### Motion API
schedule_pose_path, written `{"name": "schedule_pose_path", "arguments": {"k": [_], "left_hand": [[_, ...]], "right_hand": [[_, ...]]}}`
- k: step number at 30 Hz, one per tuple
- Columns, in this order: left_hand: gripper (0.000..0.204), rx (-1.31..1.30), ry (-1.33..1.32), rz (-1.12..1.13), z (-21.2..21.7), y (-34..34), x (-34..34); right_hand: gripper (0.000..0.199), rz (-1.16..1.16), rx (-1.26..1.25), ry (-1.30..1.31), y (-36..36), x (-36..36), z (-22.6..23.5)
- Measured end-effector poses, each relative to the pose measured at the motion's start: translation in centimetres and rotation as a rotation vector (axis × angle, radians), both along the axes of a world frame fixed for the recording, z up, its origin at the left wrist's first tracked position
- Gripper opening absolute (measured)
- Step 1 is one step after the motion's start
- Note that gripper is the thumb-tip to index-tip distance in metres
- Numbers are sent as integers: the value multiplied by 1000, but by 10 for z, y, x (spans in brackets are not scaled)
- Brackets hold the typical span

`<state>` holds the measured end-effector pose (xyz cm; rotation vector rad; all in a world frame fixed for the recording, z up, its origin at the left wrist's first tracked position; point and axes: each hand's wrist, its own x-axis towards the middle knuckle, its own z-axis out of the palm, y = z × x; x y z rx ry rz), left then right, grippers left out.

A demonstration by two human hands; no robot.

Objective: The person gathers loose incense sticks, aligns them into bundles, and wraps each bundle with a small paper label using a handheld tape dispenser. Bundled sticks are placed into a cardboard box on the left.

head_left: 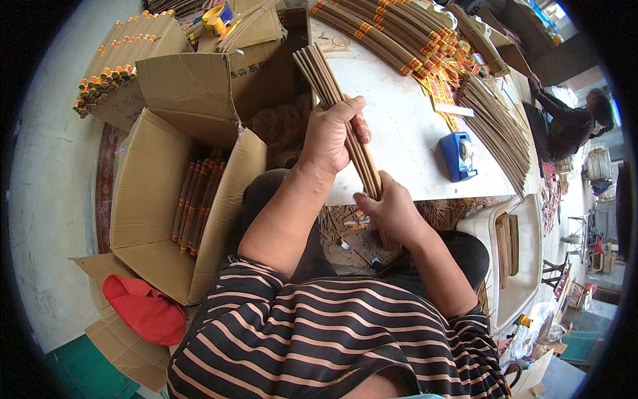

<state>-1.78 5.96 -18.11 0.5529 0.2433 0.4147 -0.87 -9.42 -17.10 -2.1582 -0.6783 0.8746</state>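
Observation:
A loose bundle of brown incense sticks [362, 158] slants across in front of me, over the near edge of the white table [389, 100]. My left hand [332, 133] is wrapped round its upper middle, thumb across the sticks. Lower down, my right hand [393, 209] closes on the near end, part of which its fingers hide. At the top the stick ends fan slightly apart. Right of the hands, a blue tape dispenser [456, 157] stands on the table. Beyond it lies a spread of loose incense sticks [498, 136].
Banded incense bundles [385, 30] are piled at the table's far side, beside red-yellow labels [438, 96]. On my left, an open cardboard box [146, 206] holds several wrapped bundles [199, 203]; a red cloth [143, 309] lies by it. A white tub [525, 266] stands right. Another person [565, 116] sits far right.

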Motion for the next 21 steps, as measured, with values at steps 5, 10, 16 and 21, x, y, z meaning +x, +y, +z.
{"name": "schedule_pose_path", "arguments": {"k": [5,10,16,21], "left_hand": [[19,-175,-67,-166,-8,7,1],[21,-65,38,-105,-6,3,1],[23,-194,-157,-338,-7,12,1],[25,-96,-64,-194,-2,6,0]], "right_hand": [[22,1,236,493,-9,-2,-4],[19,-7,121,300,-6,-7,-1],[13,-11,273,805,-12,-7,13],[11,-33,323,785,-15,-6,6]]}}
